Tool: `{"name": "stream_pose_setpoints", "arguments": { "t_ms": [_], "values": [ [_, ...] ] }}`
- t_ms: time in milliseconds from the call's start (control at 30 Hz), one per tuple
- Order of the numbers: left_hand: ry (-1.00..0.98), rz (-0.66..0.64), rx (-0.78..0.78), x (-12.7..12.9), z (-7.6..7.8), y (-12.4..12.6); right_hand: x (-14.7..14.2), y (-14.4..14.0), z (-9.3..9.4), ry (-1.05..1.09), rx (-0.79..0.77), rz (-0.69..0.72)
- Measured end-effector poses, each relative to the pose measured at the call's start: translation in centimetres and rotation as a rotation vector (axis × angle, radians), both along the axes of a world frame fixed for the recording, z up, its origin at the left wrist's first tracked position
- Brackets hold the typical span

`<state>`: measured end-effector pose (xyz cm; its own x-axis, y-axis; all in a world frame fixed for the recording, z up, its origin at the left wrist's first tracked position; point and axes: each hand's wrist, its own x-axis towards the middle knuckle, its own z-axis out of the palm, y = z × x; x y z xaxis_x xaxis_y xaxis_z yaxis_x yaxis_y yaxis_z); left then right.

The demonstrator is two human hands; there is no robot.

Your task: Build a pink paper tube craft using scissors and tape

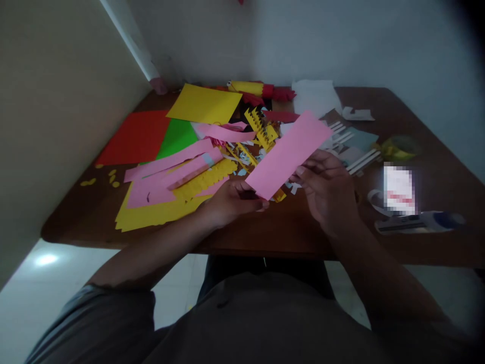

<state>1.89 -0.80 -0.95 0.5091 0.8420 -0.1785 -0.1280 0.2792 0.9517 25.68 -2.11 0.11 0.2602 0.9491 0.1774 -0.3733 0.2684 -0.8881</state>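
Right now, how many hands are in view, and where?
2. The left hand is at the near end of the pink strip; the right hand grips its right edge. No other hands show.

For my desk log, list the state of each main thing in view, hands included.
Pink strip: held up, nearly flat
Left hand: gripping its lower end
Right hand: gripping its right side
Red sheet: lying flat
Green sheet: partly covered
Yellow sheet: lying flat
Yellow tube: on its side
Tape roll: too blurred to tell
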Motion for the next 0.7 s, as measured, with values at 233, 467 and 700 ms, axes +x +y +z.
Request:
{"name": "stream_pose_setpoints", "arguments": {
  "t_ms": [233,467,700],
  "values": [
    [0.039,-0.023,0.053,-0.19,0.11,-0.13,-0.03,0.01,-0.43,-0.034,0.008,-0.01],
    [0.053,-0.027,0.104,-0.31,0.17,-0.04,-0.45,-0.08,0.07,0.031,-0.003,-0.038],
    [0.012,0.011,-0.009,0.11,0.92,-0.25,-0.4,-0.09,0.04,0.017,0.002,-0.016]
  ]
}}
